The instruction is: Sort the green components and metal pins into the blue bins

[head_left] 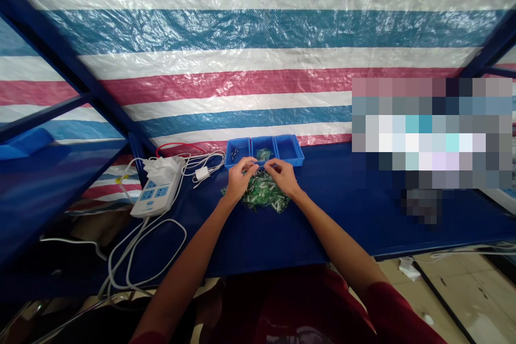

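Over a pile of small green and white packets [264,193], my left hand [241,176] is closed in a pinch with thumb and forefinger together. Facing it, my right hand [284,176] pinches in the same way. A thin pale piece seems to lie between the fingertips, too small to name. Just behind the hands stands a blue three-section tray [300,158]. Its left section holds a few small dark and light pieces [235,153], and greenish clear packets [264,154] lie in the middle one.
A white power strip [155,196] with plugs sits at the left of the blue table [334,226], its cables [129,258] looping toward the front edge. A small white adapter [202,173] lies by the tray. Striped sheeting [250,32] hangs behind; the right side is pixelated.
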The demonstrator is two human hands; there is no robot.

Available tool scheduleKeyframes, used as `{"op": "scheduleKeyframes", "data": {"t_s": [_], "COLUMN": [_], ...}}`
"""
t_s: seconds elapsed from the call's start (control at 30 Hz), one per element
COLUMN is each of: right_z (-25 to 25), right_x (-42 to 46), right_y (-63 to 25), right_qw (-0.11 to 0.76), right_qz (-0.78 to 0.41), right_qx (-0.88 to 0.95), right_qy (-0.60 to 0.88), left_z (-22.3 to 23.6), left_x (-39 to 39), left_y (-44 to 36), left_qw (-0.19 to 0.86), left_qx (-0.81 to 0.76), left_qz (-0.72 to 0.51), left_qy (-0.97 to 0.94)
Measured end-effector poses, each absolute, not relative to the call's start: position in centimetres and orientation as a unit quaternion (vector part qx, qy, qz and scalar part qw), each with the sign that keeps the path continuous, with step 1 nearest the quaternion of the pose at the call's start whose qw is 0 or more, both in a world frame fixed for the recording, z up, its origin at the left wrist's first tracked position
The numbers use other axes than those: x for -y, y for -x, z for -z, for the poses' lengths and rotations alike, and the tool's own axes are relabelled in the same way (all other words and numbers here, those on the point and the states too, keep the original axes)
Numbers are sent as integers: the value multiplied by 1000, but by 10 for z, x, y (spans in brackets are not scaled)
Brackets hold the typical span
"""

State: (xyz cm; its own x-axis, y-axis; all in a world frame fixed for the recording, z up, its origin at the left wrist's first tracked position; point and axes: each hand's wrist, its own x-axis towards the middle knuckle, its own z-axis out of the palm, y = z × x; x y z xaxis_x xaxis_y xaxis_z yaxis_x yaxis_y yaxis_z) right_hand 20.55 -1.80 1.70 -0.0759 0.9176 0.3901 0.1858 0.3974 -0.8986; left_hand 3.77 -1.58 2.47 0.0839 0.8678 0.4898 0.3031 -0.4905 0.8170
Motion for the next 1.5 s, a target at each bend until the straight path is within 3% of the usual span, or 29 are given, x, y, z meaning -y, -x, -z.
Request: {"op": "scheduleKeyframes", "data": {"t_s": [0.2,0.63,0.9,1.2,1.5], "right_z": [-19,-15,-16,-15,-8], "right_x": [18,17,18,18,14], "right_y": [-206,-205,-201,-204,-199], "right_qw": [563,526,554,548,551], "right_qz": [-366,-422,-417,-287,-364], "right_qx": [601,630,589,643,599], "right_qy": [434,386,415,451,453], "left_z": [-23,-30,-26,-29,-27], "left_x": [12,13,15,19,19], "left_y": [-35,-30,-36,-38,-39], "left_qw": [279,337,277,124,158], "left_qx": [-428,-400,-408,-418,-412], "left_qz": [-536,-516,-533,-511,-549], "left_qy": [-672,-679,-688,-741,-710]}}
